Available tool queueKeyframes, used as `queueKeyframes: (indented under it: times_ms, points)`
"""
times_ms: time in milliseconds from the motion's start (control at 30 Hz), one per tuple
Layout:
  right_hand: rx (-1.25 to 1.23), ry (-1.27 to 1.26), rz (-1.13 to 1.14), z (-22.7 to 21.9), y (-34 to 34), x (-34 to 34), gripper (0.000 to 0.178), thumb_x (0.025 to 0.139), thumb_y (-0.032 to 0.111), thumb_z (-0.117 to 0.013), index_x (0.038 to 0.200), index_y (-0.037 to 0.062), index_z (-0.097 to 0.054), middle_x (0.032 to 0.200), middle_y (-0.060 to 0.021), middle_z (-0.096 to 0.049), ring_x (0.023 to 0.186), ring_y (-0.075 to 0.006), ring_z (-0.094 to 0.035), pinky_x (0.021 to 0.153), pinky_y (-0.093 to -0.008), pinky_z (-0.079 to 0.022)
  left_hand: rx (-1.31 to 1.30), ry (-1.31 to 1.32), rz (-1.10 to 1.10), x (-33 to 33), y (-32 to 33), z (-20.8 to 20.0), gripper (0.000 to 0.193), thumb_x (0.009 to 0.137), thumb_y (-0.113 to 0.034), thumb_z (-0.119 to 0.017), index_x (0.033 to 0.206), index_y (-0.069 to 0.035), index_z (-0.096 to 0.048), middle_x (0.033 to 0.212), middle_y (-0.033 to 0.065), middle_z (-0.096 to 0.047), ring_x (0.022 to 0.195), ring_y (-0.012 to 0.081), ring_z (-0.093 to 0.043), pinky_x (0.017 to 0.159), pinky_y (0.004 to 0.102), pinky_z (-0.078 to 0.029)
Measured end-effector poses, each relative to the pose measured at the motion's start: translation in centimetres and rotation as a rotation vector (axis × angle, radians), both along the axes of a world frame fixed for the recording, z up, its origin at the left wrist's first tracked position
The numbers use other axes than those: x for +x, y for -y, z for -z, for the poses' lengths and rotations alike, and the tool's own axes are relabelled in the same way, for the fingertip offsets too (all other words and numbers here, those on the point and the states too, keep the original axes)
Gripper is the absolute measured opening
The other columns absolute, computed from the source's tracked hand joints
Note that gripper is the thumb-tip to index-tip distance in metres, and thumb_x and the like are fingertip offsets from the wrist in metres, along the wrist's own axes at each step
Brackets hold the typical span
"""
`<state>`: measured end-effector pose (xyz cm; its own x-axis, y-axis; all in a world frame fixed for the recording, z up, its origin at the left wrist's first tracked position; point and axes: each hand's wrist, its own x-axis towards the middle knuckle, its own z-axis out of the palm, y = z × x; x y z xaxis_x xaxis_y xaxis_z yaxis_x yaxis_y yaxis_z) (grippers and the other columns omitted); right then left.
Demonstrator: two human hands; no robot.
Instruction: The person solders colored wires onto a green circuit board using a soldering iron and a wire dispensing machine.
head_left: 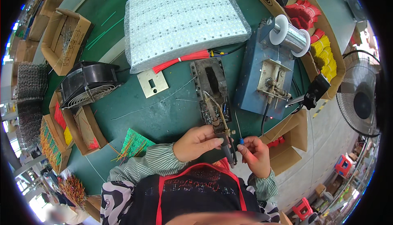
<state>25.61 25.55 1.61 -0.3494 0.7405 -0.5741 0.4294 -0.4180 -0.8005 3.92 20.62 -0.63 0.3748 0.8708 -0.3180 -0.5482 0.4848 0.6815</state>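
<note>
The person's left grip (198,143) is closed around the dark handle of a soldering iron (215,120), thumb laid along the near side, with the handle's rear end sticking out below the hand toward the apron (161,196). The iron's barrel and the thin brass-coloured tube beside it run forward, beyond the fingers, and the tip lies above the dark metal block (211,77) on the green worktop (143,114). To the right of the iron, near its rear end and apart from the left hand, the right grip (258,156) pinches the blue handle of a slim tool (241,141) between thumb and fingers; its thin shaft points away from the person, reaching up beside the iron. Farther forward on the right stands a blue machine (254,77) bearing a spool of silvery wire (301,43); a bubble-wrapped stack of white panels (184,24) lies beyond the block.
</note>
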Motion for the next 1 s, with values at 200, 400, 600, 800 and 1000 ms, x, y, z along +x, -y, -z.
queueKeyframes:
  times_ms: [200, 400, 600, 800, 1000]
  points:
    - [0.063, 0.030, -0.013, 0.1, 0.2, -0.1, 0.019, 0.078, 0.010, -0.064, 0.088, -0.0030, -0.053, 0.064, -0.0026, -0.056, 0.048, -0.0054, -0.049, 0.041, -0.0190, -0.040, 0.024, -0.006, -0.007, 0.1, 0.2, -0.1, 0.033, 0.090, -0.011, -0.043, 0.121, 0.002, -0.040, 0.114, 0.0150, -0.053, 0.104, 0.0185, -0.052, 0.087, 0.0302, -0.042]
    - [0.092, 0.028, -0.029, 0.0, 0.2, -0.2, 0.019, 0.078, 0.010, -0.064, 0.087, -0.0030, -0.053, 0.064, -0.0026, -0.056, 0.048, -0.0052, -0.049, 0.041, -0.0192, -0.040, 0.026, -0.072, 0.040, 0.1, 0.4, 0.4, 0.032, 0.090, -0.010, -0.043, 0.120, 0.002, -0.041, 0.113, 0.0150, -0.054, 0.103, 0.0187, -0.052, 0.086, 0.0302, -0.042]
    - [0.095, 0.043, -0.031, -0.2, 0.3, -0.4, 0.018, 0.079, 0.010, -0.063, 0.088, -0.0028, -0.053, 0.066, -0.0028, -0.056, 0.049, -0.0053, -0.049, 0.041, -0.0192, -0.040, 0.024, -0.069, 0.043, 0.0, 0.5, 0.4, 0.032, 0.090, -0.009, -0.043, 0.119, 0.002, -0.041, 0.112, 0.0162, -0.054, 0.103, 0.0197, -0.053, 0.086, 0.0308, -0.042]
    - [0.198, 0.094, -0.061, 0.2, 0.6, -0.7, 0.021, 0.078, 0.011, -0.064, 0.088, -0.0040, -0.054, 0.066, -0.0052, -0.057, 0.049, -0.0067, -0.051, 0.043, -0.0203, -0.041, 0.019, -0.036, 0.023, 0.1, 0.2, -0.1, 0.032, 0.090, -0.009, -0.043, 0.119, 0.002, -0.041, 0.112, 0.0166, -0.053, 0.104, 0.0203, -0.053, 0.086, 0.0310, -0.043]
    - [0.416, 0.159, -0.097, 0.7, 0.6, -1.3, 0.024, 0.075, 0.011, -0.067, 0.088, -0.0042, -0.054, 0.070, -0.0094, -0.056, 0.051, -0.0125, -0.053, 0.046, -0.0235, -0.042, 0.017, -0.052, 0.038, 0.1, 0.3, 0.1, 0.032, 0.090, -0.011, -0.043, 0.119, 0.002, -0.041, 0.112, 0.0162, -0.054, 0.105, 0.0206, -0.052, 0.086, 0.0315, -0.043]
